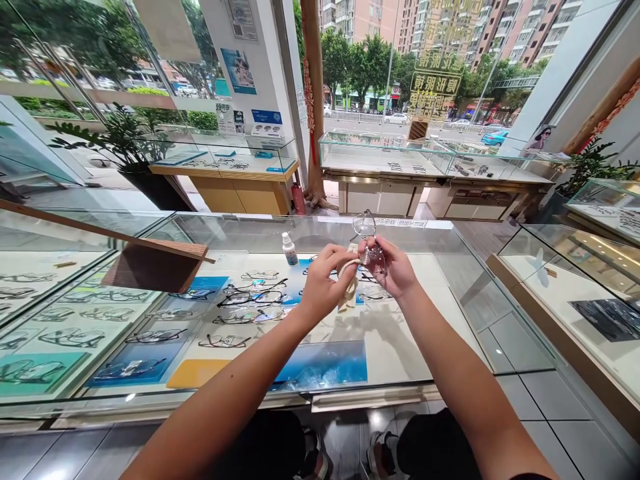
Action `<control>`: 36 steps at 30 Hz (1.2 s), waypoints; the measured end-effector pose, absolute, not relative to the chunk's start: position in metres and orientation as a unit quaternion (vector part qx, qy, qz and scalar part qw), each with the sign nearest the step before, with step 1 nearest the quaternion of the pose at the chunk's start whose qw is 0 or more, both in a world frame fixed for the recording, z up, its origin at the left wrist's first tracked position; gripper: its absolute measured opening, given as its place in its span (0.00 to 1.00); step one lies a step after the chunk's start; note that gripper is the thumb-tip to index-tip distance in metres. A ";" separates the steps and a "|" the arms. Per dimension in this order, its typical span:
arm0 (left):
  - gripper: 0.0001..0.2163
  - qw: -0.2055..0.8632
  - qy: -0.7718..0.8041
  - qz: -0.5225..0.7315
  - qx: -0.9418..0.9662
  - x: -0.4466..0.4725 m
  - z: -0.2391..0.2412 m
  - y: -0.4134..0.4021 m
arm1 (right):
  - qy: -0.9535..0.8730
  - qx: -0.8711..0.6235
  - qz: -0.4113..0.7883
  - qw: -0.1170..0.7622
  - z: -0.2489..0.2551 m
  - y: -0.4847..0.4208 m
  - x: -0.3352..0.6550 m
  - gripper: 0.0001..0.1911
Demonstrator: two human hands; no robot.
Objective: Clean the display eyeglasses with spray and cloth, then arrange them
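Above the glass counter, my right hand [395,268] grips a pair of eyeglasses [364,225] with a thin frame, turned so that one lens points up and away. Droplets speckle the lower lens, which lies against my right fingers. My left hand [327,277] is closed on a pale cleaning cloth [349,293], pinching it at the edge of that lens; the cloth's end hangs below the fingers. Left of the hands, a small white spray bottle [289,251] with a blue label stands upright on the glass top.
Under the glass of the display counter [415,360] lie several rows of eyeglasses [253,297]. A brown slatted wooden piece [157,267] rests on the counter at left. More glass showcases stand by the window and at right. A red fire extinguisher [298,199] is beside the pillar.
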State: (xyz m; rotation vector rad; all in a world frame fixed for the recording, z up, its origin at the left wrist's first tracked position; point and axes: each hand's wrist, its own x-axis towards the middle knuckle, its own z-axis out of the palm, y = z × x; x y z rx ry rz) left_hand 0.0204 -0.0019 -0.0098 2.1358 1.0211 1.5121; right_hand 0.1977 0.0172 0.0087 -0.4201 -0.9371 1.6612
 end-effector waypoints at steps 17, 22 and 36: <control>0.13 0.549 0.318 0.570 0.522 0.012 -0.003 0.013 | -0.416 -0.236 0.626 0.616 0.005 0.015 0.190 0.08; 0.12 0.590 0.291 0.537 0.528 0.010 -0.001 0.012 | -0.425 -0.235 0.611 0.625 0.003 0.016 0.189 0.09; 0.23 0.604 0.272 0.527 0.532 0.015 -0.015 0.012 | -0.536 -0.275 0.532 0.595 -0.010 0.015 0.179 0.17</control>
